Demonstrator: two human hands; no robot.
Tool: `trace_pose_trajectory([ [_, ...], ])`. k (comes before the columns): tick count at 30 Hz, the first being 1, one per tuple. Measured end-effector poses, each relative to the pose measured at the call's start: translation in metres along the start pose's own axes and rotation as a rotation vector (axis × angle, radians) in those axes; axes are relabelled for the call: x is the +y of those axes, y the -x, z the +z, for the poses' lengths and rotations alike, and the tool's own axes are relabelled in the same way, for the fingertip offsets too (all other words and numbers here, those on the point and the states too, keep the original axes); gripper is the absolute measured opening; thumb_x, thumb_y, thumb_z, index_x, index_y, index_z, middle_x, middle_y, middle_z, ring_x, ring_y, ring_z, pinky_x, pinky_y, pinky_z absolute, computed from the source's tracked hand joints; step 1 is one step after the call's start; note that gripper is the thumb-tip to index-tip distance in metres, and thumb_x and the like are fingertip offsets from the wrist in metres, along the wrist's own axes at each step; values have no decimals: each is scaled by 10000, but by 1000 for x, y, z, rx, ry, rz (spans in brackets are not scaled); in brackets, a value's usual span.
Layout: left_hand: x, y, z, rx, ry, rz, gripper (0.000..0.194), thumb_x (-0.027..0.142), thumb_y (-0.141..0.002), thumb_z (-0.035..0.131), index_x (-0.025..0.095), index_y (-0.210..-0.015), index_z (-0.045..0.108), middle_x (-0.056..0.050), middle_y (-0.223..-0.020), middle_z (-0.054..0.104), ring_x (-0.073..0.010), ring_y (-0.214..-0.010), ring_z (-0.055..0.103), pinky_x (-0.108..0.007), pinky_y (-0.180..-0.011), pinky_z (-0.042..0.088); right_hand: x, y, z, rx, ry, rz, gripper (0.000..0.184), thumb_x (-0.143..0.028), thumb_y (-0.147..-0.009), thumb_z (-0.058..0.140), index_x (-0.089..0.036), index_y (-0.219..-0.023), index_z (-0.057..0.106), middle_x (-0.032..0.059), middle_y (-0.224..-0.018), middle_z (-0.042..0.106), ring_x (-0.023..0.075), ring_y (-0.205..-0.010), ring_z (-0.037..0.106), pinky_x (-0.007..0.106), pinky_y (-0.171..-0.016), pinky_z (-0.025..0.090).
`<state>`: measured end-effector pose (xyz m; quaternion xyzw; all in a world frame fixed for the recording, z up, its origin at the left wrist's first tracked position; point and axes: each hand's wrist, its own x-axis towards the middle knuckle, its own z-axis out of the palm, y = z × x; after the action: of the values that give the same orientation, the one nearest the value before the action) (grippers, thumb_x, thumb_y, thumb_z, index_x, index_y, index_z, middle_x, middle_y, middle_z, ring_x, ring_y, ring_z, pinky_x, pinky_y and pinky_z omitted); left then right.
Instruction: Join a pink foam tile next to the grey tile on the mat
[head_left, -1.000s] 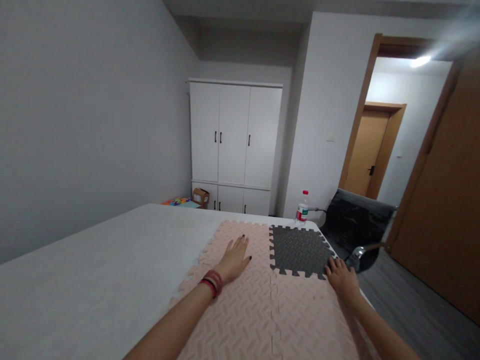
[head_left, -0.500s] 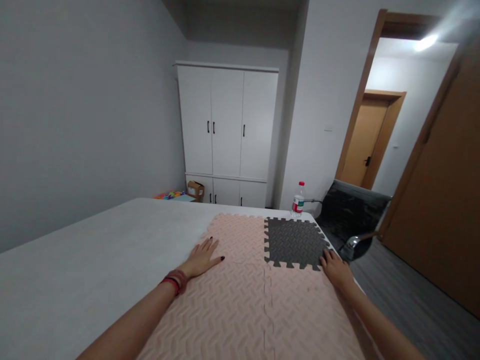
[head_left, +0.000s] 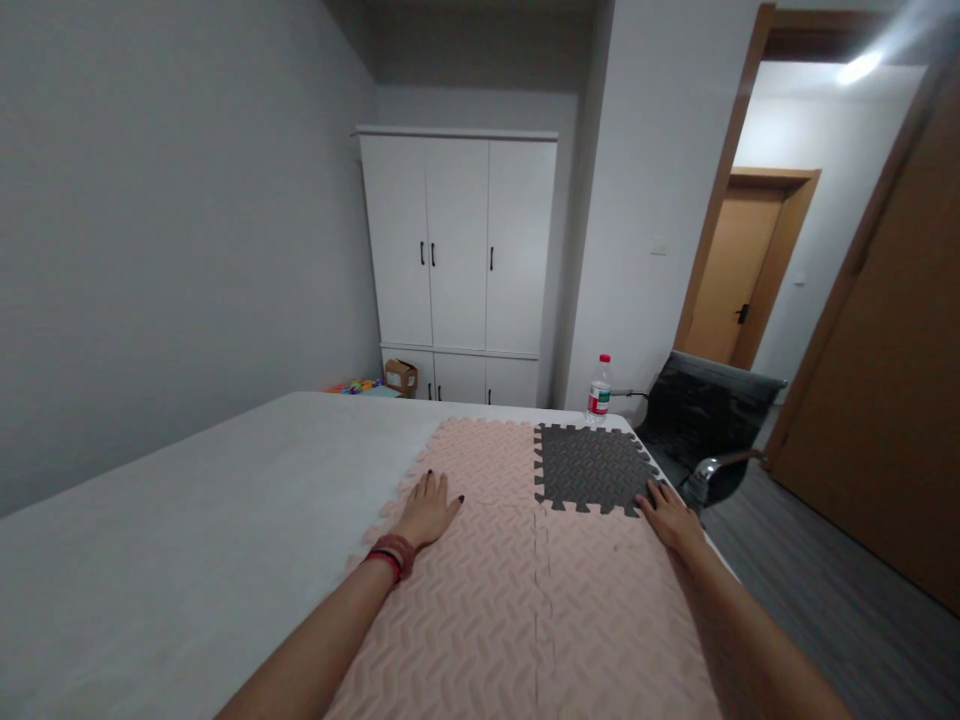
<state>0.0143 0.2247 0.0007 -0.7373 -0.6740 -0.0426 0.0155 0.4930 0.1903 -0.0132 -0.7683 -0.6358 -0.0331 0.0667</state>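
Interlocking pink foam mat tiles (head_left: 517,590) lie joined on a white table (head_left: 187,540), with one dark grey tile (head_left: 589,468) fitted at the far right corner. My left hand (head_left: 431,508) rests flat, fingers spread, on the pink mat near its left edge; a red band is on that wrist. My right hand (head_left: 671,518) lies flat on the pink mat at the near right corner of the grey tile, by the table's right edge. Neither hand holds anything.
A water bottle (head_left: 598,392) with a red cap stands at the table's far right corner. A black office chair (head_left: 709,425) sits beside the table on the right. White cupboards (head_left: 459,262), a small cardboard box (head_left: 401,376) and an open wooden door (head_left: 885,340) are beyond.
My left hand slid back from the far pink tile toward the mat's left edge, then shifted slightly right. My right hand stayed at the grey tile's corner. The view shifted a little.
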Motion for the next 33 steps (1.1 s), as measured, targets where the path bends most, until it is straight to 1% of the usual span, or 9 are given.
trace_pose_trajectory([
  [7, 11, 3, -5, -23, -20, -63, 747, 624, -839, 274, 108, -1380, 247, -186, -1454, 245, -306, -1343, 202, -489, -1067, 203, 2, -2, 0, -23, -43, 81, 680, -579, -855, 204, -180, -1405, 240, 128, -1452, 269, 254, -1325, 238, 475, -994, 276],
  [12, 29, 12, -28, 50, -45, -81, 537, 509, -845, 450, 185, -1271, 410, -108, -1361, 396, -279, -1232, 382, -544, -1017, 287, -27, 23, -22, 91, -29, 56, 533, -370, -894, 247, -122, -1360, 320, 169, -1406, 335, 272, -1324, 212, 511, -1016, 190],
  [17, 83, 24, -44, 132, -9, 196, 479, 396, -847, 508, 202, -1273, 408, -90, -1393, 350, -283, -1263, 333, -561, -1044, 238, -84, 54, -39, 164, -53, -103, 517, -187, -847, 327, -97, -1356, 312, 178, -1428, 297, 262, -1337, 175, 497, -1049, 102],
  [20, 123, 38, -35, 102, 54, 414, 486, 424, -865, 464, 209, -1294, 385, -85, -1389, 370, -265, -1255, 357, -536, -1041, 261, -118, 71, -48, 126, -104, -249, 517, -266, -851, 373, -164, -1356, 336, 124, -1428, 326, 239, -1328, 223, 460, -1051, 164],
  [23, 147, 50, -21, 59, 101, 492, 512, 447, -893, 370, 198, -1338, 323, -93, -1425, 333, -258, -1299, 303, -521, -1055, 242, -135, 92, -63, 63, -156, -383, 524, -369, -859, 380, -193, -1352, 357, 92, -1422, 350, 210, -1319, 260, 403, -1048, 230],
  [25, 151, 54, -15, 42, 121, 486, 531, 440, -906, 291, 184, -1371, 269, -99, -1459, 280, -247, -1341, 224, -503, -1077, 201, -128, 109, -75, 10, -215, -452, 538, -415, -865, 365, -188, -1353, 362, 85, -1424, 349, 181, -1312, 283, 346, -1051, 253],
  [28, 148, 53, -11, 9, 146, 474, 559, 429, -895, 250, 171, -1390, 239, -96, -1478, 236, -233, -1360, 176, -475, -1092, 171, -89, 142, -90, -90, -418, -452, 589, -481, -854, 360, -186, -1363, 345, 85, -1449, 298, 169, -1317, 277, 334, -1078, 231],
  [30, 147, 51, -11, -12, 166, 466, 573, 429, -887, 256, 161, -1392, 233, -100, -1483, 219, -235, -1363, 168, -479, -1096, 150, -47, 168, -92, -102, -543, -322, 612, -519, -834, 372, -199, -1356, 357, 81, -1453, 289, 184, -1328, 257, 377, -1095, 199],
  [33, 146, 47, -15, -50, 207, 463, 594, 452, -883, 288, 151, -1391, 223, -107, -1487, 205, -242, -1366, 150, -502, -1099, 109, 21, 213, -79, -4, -638, -59, 646, -556, -796, 392, -158, -1304, 428, 115, -1426, 335, 218, -1318, 281, 399, -1097, 192],
])
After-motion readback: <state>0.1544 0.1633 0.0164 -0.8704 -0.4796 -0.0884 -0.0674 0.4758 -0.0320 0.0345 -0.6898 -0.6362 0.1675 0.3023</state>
